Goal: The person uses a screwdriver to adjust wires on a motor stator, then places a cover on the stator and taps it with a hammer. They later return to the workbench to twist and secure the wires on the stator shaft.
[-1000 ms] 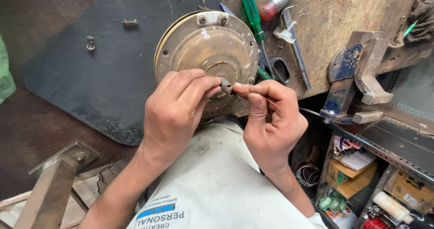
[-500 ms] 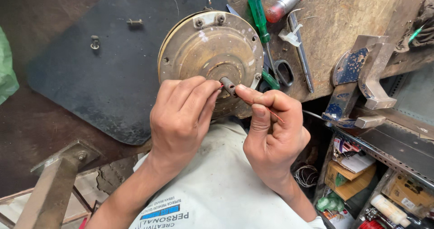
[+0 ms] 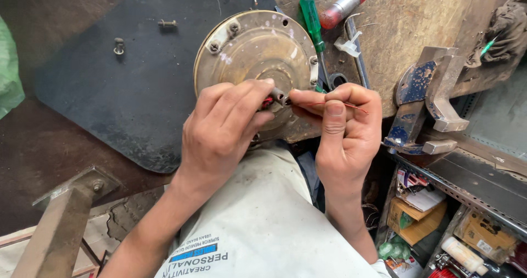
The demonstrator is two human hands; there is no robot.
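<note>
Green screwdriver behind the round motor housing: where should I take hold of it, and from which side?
Probably by the green handle, coming from the far, upper side. The screwdriver lies with its handle away from the person, bare on the bench; its shaft runs down along the motor housing toward the right hand, where room is tight.

Under the left hand [image 3: 222,132], a round motor housing [image 3: 255,50] of dull, tarnished brass-toned metal, spotted and matt, is seen on a matt black rubber-like mat [image 3: 121,102]. A thin reddish coated wire [image 3: 351,105] is pinched in the right hand [image 3: 346,130]. Beyond that hand, a glossy green plastic screwdriver handle [image 3: 310,15] is laid on rough, stained wood [image 3: 417,20].
</note>
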